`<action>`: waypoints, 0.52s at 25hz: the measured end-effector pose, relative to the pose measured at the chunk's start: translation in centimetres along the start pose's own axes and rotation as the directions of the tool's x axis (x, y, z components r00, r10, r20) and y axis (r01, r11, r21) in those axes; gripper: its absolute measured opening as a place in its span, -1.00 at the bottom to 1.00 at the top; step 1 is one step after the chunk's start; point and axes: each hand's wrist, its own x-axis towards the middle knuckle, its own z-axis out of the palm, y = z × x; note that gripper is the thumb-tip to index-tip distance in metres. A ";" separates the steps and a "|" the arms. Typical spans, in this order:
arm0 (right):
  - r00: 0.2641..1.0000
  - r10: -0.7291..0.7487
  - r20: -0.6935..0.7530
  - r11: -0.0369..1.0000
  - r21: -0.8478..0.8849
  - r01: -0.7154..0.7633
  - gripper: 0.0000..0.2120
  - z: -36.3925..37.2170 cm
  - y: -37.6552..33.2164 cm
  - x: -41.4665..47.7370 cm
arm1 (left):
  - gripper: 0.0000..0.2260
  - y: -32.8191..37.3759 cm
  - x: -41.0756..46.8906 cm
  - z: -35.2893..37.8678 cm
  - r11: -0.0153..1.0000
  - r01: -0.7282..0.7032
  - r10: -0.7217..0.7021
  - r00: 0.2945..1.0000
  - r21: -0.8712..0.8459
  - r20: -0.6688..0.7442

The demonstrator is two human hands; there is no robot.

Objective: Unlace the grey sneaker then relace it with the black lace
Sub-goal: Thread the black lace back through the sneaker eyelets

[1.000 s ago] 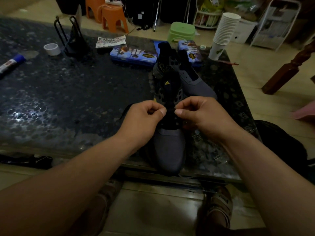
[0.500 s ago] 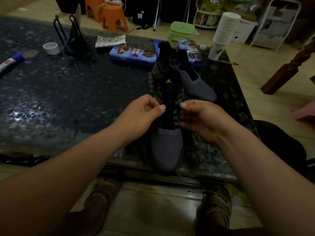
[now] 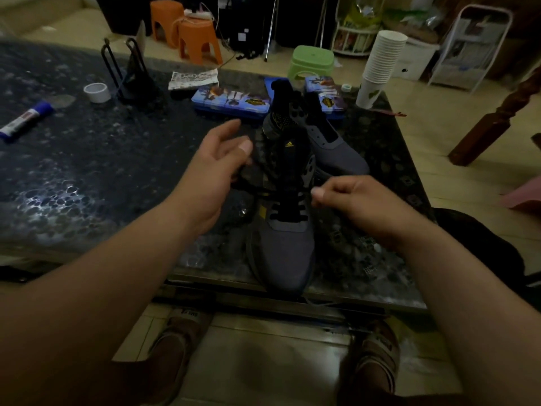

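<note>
The sneaker lies between the two hands with its toe toward the person, sole down on the table. The lace crosses the lowest eyelets just inside the right hand's fingertips; higher up, the tongue stands bare. A dark strand seems to trail from the shoe toward the left hand, though the dim light and blur leave this uncertain.

The hands are apart. The right hand sits against the shoe's right eyelet row, its fingers curled and its thumb and forefinger nipped together, apparently on the lace. The left hand is raised off to the shoe's left. Its forefinger and thumb are loosely spread, and whether its lower fingers hold a strand cannot be told.

The lace should be light, limp and easily twisted, so it is best taken near its stiff tip for threading, or just beside an eyelet for drawing slack. The knit upper looks soft and will give under pressure. The shoe itself is probably light enough to slide, so one hand may need to steady it by the eyelet band or the midfoot.

Beyond the right hand rests a second sneaker. Farther beyond it stands a stack of cups, and beyond the left hand lies a tin.
</note>
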 end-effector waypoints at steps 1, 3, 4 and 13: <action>0.996 0.033 -0.081 0.986 0.166 -0.019 -0.74 -0.1 0.2 0.3 | -0.52 -0.6 -0.6 0.1 0.993 0.033 -0.035 0.999 0.114 0.011; 0.963 0.155 -0.222 0.873 0.488 -0.028 -0.75 -1.1 0.8 1.1 | -0.28 -1.8 -1.5 -0.1 0.926 0.083 -0.123 0.989 0.367 0.087; 0.943 0.217 -0.251 0.757 0.654 0.000 -0.73 -1.6 0.9 1.4 | -0.20 -2.2 -1.9 -0.2 0.876 0.070 -0.150 0.980 0.478 0.133; 0.947 0.141 -0.290 0.938 0.344 -0.034 -0.81 -3.4 0.8 0.0 | -0.63 -2.9 -2.0 -1.7 0.743 -0.075 -0.195 0.926 0.665 0.323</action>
